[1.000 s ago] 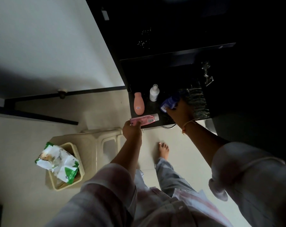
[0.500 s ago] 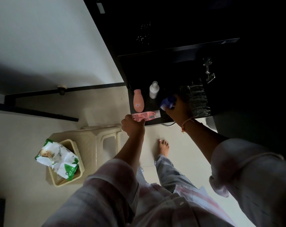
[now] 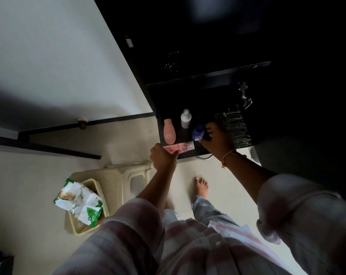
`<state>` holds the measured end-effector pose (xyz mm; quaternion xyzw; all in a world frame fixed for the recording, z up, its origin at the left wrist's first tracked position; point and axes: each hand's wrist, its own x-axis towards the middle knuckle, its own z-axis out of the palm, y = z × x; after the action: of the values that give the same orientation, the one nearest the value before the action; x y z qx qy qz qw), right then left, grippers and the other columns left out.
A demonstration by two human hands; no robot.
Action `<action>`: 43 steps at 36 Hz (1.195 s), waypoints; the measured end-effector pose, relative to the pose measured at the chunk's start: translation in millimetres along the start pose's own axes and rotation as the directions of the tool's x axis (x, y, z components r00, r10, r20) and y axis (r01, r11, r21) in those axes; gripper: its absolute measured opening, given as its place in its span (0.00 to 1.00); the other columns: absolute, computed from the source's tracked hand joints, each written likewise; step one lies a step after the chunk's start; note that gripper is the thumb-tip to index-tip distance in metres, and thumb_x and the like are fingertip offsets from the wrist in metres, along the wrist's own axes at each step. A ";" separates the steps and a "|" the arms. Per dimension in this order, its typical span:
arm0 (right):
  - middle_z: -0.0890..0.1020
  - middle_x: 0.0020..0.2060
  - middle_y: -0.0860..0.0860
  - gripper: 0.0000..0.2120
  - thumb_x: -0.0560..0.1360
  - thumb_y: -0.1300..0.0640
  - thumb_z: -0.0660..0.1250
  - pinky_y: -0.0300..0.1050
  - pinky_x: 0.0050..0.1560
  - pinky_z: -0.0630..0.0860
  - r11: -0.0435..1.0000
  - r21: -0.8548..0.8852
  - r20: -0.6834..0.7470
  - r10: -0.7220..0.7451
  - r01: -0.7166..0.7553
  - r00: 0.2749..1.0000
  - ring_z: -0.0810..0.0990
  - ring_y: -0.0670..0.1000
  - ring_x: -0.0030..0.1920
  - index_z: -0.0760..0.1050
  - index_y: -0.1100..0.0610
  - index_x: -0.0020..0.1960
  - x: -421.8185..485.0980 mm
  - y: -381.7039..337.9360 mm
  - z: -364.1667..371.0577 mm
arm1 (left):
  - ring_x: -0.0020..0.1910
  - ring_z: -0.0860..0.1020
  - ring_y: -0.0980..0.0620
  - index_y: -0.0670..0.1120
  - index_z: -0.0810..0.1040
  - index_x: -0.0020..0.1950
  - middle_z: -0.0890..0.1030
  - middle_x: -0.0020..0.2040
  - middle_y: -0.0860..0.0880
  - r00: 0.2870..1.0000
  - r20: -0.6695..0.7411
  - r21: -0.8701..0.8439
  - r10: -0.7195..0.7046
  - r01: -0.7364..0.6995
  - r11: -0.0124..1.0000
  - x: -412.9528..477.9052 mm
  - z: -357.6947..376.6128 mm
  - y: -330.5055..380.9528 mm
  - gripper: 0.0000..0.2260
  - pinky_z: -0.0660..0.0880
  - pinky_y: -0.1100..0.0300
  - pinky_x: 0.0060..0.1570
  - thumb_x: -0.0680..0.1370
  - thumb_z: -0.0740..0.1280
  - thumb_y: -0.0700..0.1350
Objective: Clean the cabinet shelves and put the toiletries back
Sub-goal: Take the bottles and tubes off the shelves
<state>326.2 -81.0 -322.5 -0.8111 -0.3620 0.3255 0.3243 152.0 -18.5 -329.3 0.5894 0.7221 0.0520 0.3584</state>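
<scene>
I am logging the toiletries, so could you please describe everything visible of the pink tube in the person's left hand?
The pink plastic tube is flat and slender, with a white cap end pointing right and a barcode near that end. It lies roughly horizontal at the front edge of the dark cabinet shelf. The left hand grips its left end; whether it rests on the shelf cannot be told.

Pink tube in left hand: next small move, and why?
Probably let go of it. The pink tube already lies flat at the shelf front edge beside the pink bottle, with the left hand gripping only its end.
</scene>
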 end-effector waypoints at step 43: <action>0.72 0.65 0.56 0.28 0.71 0.43 0.69 0.51 0.63 0.71 0.847 -0.369 -0.561 -0.531 0.383 0.635 0.71 0.58 0.63 0.72 0.57 0.64 -66.0 -201.6 -139.8 | 0.61 0.70 0.53 0.45 0.72 0.62 0.73 0.59 0.50 0.424 -0.462 -0.085 0.779 -0.896 0.437 -97.8 -171.7 177.9 0.13 0.69 0.56 0.63 0.79 0.67 0.46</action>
<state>322.4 -68.0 -68.8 -0.7827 -0.4555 -0.1078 0.4102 202.2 7.6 -69.5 0.7859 0.3562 0.4472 0.2355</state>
